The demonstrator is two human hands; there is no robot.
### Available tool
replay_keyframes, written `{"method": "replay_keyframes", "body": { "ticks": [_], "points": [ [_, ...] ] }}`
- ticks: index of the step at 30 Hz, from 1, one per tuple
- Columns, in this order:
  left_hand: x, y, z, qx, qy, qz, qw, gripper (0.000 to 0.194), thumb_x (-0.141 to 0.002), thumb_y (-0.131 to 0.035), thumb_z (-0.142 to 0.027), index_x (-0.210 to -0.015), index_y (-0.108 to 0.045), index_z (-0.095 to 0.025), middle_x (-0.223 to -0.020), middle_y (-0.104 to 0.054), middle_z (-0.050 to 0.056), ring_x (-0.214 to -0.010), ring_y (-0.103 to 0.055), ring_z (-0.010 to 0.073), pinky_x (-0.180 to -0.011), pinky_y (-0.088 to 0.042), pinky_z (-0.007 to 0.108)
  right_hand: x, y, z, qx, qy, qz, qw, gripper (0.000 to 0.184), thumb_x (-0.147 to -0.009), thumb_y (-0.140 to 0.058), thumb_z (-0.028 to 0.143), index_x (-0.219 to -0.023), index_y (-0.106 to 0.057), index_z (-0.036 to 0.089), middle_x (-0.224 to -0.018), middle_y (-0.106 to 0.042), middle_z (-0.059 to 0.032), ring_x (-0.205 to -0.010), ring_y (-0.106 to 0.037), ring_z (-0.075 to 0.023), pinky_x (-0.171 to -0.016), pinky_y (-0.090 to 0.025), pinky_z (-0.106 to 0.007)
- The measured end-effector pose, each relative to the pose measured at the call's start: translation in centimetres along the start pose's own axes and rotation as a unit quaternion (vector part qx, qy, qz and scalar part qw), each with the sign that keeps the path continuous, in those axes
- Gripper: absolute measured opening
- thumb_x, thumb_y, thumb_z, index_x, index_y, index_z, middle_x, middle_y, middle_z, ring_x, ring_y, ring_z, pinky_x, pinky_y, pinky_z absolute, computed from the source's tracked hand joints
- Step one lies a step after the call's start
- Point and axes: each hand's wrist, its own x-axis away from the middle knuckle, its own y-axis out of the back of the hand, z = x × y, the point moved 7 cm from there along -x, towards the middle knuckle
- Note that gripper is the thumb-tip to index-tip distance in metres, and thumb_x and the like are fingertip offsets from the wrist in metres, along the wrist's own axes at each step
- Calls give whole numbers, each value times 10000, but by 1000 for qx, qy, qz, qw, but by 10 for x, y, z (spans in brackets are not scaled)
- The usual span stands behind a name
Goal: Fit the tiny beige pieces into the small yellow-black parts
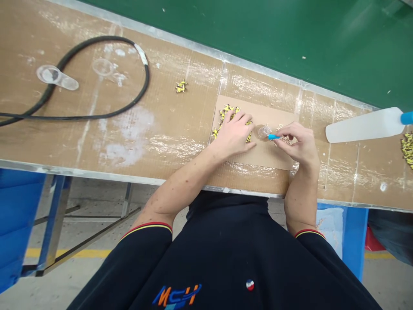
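Observation:
My left hand lies over the left part of a cardboard sheet, palm down with its fingers spread. Around and beneath its fingers are small yellow-and-black pieces, partly hidden by the hand. My right hand pinches a small blue stick-like piece between thumb and fingers; its exact kind is unclear. The blue end points left, at the edge of a small clear cup standing between both hands. Tiny pale beige pieces lie on the sheet by the right fingers, some hidden by them.
A white bottle with a blue cap lies at right, near more yellow-and-black pieces. A few such pieces sit left of the sheet. A black cable loops at far left, beside a clear plastic scoop.

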Motion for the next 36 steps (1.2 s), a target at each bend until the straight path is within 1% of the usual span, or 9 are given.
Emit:
{"method": "replay_keyframes", "body": {
  "ticks": [3,9,15,18,23,30,33,36],
  "points": [
    [0,-1,1,-2,-2,-3,1000,420,-910,-664,-412,-1239,-733,-161,-1372,-661,171,-1325,-554,363,-1157,-357,594,-1,-2,1,-1,8,3,1000,69,-840,-784,218,-870,-771,278,-813,-803,-1,-739,-706,-184,-687,-551,-340],
    [0,-1,1,0,-2,-1,1000,429,-909,-662,-417,-1241,-730,-154,-1373,-657,174,-1325,-548,366,-1164,-347,599,-2,-2,3,0,11,1,1000,62,-842,-768,210,-865,-774,267,-813,-806,-7,-729,-706,-181,-660,-549,-329],
    [0,-1,0,-8,6,21,1000,451,-924,-645,-436,-1272,-717,-158,-1398,-641,163,-1352,-531,356,-1184,-327,582,-3,-6,2,9,-10,25,1000,34,-860,-749,263,-838,-774,269,-802,-802,-13,-710,-693,-194,-659,-550,-352],
    [0,-1,0,-1,10,31,999,459,-922,-653,-429,-1282,-715,-151,-1409,-635,167,-1366,-523,363,-1194,-313,585,-4,-8,3,4,-4,32,999,46,-862,-744,240,-851,-776,270,-809,-804,-11,-723,-696,-198,-673,-554,-359],
    [0,1,0,13,15,29,999,443,-913,-674,-410,-1269,-724,-151,-1401,-639,172,-1366,-525,374,-1193,-308,594,-2,-7,4,-9,-2,37,999,64,-846,-756,210,-862,-775,269,-807,-799,-7,-741,-698,-200,-658,-543,-353],
    [-1,-1,1,9,16,34,999,445,-919,-667,-411,-1271,-717,-143,-1424,-632,176,-1379,-522,375,-1200,-304,593,1,6,3,-20,-9,14,1000,59,-812,-776,208,-825,-765,265,-769,-774,-3,-676,-653,-178,-577,-485,-336],
    [0,0,1,15,14,26,999,428,-912,-674,-399,-1260,-723,-154,-1416,-638,172,-1362,-529,376,-1187,-313,602,3,16,2,-38,-21,-26,999,58,-811,-782,217,-806,-756,269,-767,-776,-3,-662,-629,-174,-564,-464,-340],
    [0,-1,0,7,10,29,999,434,-917,-663,-398,-1272,-716,-152,-1418,-638,173,-1360,-531,374,-1186,-319,602,7,26,-7,-70,-48,-80,993,64,-807,-792,228,-807,-748,276,-775,-776,-2,-673,-621,-174,-568,-452,-344]
  ]
}}
